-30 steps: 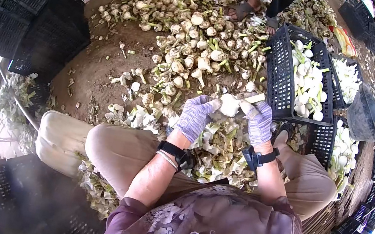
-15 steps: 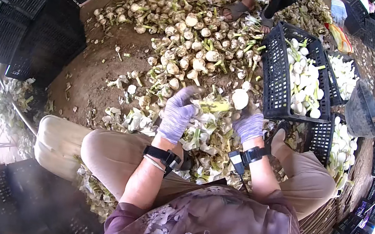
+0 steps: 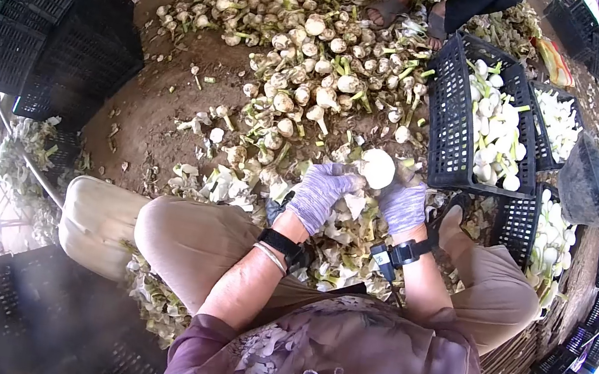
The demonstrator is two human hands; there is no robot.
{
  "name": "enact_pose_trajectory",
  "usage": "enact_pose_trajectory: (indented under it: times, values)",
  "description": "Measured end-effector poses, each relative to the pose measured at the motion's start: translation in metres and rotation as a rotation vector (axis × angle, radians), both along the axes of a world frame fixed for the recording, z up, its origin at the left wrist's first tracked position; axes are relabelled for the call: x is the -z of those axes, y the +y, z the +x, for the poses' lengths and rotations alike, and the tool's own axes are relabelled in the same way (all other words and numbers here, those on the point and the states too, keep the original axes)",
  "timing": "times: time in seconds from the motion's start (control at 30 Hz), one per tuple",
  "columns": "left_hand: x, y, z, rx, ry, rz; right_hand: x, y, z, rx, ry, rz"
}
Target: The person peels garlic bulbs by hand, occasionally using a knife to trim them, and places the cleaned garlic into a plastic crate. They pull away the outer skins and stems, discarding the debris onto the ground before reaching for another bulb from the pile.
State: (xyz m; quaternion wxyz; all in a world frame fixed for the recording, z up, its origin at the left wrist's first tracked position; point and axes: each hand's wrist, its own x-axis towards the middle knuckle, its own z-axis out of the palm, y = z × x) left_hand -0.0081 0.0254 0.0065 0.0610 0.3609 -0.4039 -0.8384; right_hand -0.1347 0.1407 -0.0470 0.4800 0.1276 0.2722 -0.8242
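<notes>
A peeled white garlic bulb (image 3: 378,168) is held up in front of me between my two gloved hands. My right hand (image 3: 402,206) has its fingers closed around the bulb's right side. My left hand (image 3: 323,195) pinches at its left edge, with the fingertips partly hidden behind it. Both gloves are thin and purple-white, with dark stained fingertips. Below the hands lies a heap of loose garlic skins (image 3: 340,252). Just beyond them spreads a big pile of unpeeled garlic bulbs (image 3: 302,70) with short green stems.
To the right stands a black crate (image 3: 446,124) of peeled garlic, with more filled crates and a dark bucket (image 3: 586,185) beside it. Another person's sandalled feet (image 3: 386,11) are at the far edge of the pile. Stacked black crates (image 3: 51,22) stand at left.
My left hand has moved right, from beside a strip of yellow-green skin to the bulb. That strip is no longer between the hands. The other person's gloved hand has left the upper right.
</notes>
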Motion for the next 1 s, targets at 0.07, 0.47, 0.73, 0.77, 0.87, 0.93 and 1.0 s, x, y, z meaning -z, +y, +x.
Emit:
enact_pose_trajectory:
  times: [0.07, 0.47, 0.73, 0.77, 0.87, 0.93, 1.0]
  values:
    - [-0.011, 0.001, -0.001, -0.009, -0.018, -0.002, 0.000, -0.003, 0.001, 0.077, 0.058, 0.063]
    - [0.003, -0.007, -0.005, 0.036, 0.055, -0.098, 0.010, 0.020, -0.019, -0.085, -0.100, -0.093]
    - [-0.035, 0.016, -0.006, 0.378, 0.090, -0.516, 0.008, 0.015, -0.033, 0.195, 0.120, 0.324]
    - [-0.031, 0.017, -0.005, 0.472, 0.041, -0.564, 0.025, 0.033, -0.058, 0.208, 0.378, 0.300]
    - [-0.007, 0.020, -0.005, 0.799, 0.024, -0.853, -0.001, 0.061, -0.121, 0.533, 0.054, -0.166]
    - [0.006, 0.020, -0.005, 0.809, 0.226, -1.020, -0.035, 0.058, -0.129, 0.679, 0.024, -0.277]
    - [0.009, 0.019, -0.007, 0.874, 0.065, -1.010, -0.005, 0.053, -0.156, 0.512, 0.070, -0.281]
